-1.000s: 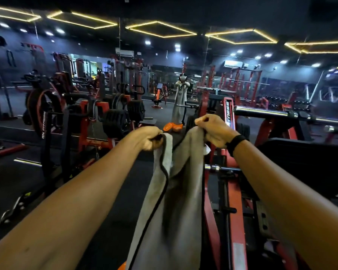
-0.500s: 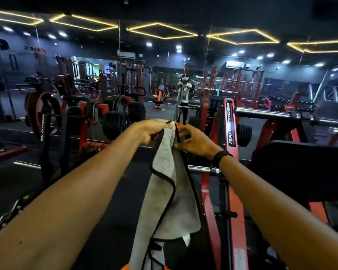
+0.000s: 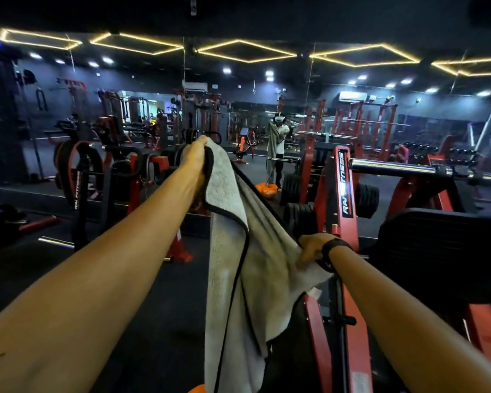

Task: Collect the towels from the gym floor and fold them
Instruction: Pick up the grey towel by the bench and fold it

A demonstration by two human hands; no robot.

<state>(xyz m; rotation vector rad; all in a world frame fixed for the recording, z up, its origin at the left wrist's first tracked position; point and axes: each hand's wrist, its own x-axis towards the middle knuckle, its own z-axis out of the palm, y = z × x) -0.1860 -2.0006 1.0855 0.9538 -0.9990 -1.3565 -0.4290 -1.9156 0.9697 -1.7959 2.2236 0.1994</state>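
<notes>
Though seemingly folded, black-edged grey towel.

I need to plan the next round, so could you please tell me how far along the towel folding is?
Done: one grey towel is off the floor. In hand: the left hand grips its top high up, while the right hand grips a lower edge, so the fold is under way. Left: finishing this fold; an orange item lies on the floor ahead, possibly another towel.

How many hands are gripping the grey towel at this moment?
2. The left hand grips the towel at its raised top corner; the right hand grips its edge lower down, to the right.
</notes>
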